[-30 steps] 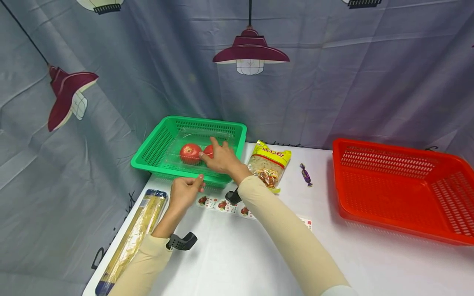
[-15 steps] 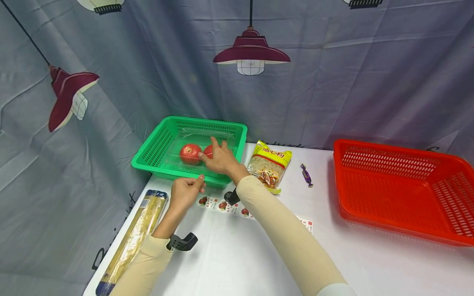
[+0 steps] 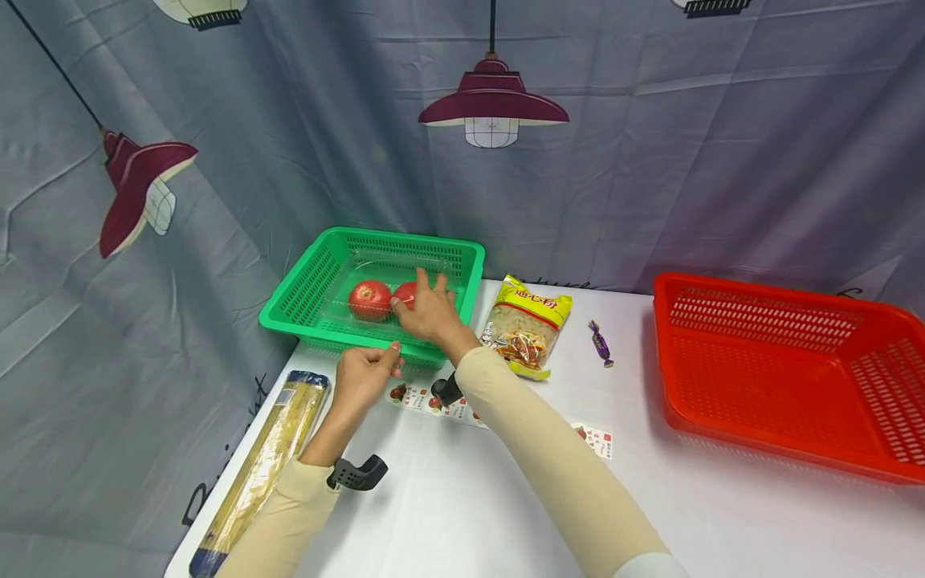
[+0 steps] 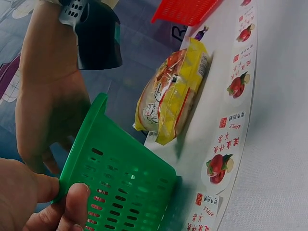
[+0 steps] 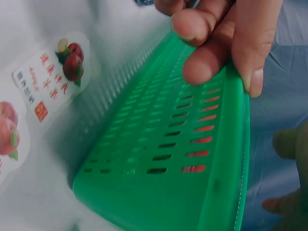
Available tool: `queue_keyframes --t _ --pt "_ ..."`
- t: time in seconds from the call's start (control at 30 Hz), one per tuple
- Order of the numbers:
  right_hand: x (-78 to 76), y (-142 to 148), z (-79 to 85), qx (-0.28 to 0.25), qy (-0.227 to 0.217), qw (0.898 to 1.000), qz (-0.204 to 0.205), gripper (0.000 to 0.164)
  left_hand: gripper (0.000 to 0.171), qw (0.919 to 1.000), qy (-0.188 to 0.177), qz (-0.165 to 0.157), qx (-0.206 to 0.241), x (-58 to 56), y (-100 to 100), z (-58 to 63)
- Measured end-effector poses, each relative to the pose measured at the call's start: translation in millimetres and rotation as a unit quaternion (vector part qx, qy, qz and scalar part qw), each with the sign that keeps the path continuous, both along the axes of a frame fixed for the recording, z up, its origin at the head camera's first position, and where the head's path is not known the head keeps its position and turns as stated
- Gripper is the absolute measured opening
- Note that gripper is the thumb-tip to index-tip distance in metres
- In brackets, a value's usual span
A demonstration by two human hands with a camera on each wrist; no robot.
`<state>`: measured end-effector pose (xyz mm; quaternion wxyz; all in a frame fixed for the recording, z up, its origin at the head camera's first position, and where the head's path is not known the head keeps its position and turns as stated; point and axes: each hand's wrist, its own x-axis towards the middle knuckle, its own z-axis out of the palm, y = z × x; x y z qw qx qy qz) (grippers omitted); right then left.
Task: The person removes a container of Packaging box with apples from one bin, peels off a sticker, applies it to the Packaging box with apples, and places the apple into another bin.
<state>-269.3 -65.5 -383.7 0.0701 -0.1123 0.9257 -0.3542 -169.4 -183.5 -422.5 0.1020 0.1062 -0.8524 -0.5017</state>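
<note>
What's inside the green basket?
Two red apples, left and right, and a clear plastic container. The right hand covers part of the right apple; whatever lies directly beneath that hand can't be seen.

Bright, diffuse light whitens the table [image 3: 448, 498] (glare streaks the noodle packet [image 3: 263, 461]).

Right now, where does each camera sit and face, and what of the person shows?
Head: on the head, facing forward and down at the green basket and red basket; left grip, right grip and sleeves show.
Left wrist: worn there, facing along the green basket's wall toward the yellow packet; left grip close, right grip beyond.
Right wrist: worn there, facing along the same wall toward the left grip; right grip blurred at the edge.
Both wrist views share the left grip pinching the green basket's rim.
</note>
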Motion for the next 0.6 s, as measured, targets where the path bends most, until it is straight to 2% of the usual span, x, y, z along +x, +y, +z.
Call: queue_keyframes --t 0.4,0.6 --pt "-1.2 -5.9 0.8 -0.032 -0.04 0.997 -0.062 0.078 0.036 1.0 -0.002 0.004 0.0 -1.1 0.1 -2.1" --pt "-2.1 -7.0 1.2 -0.036 -0.047 0.994 -0.094 0.077 0.035 1.0 -0.001 0.003 0.001 -0.7 0.1 -2.0"
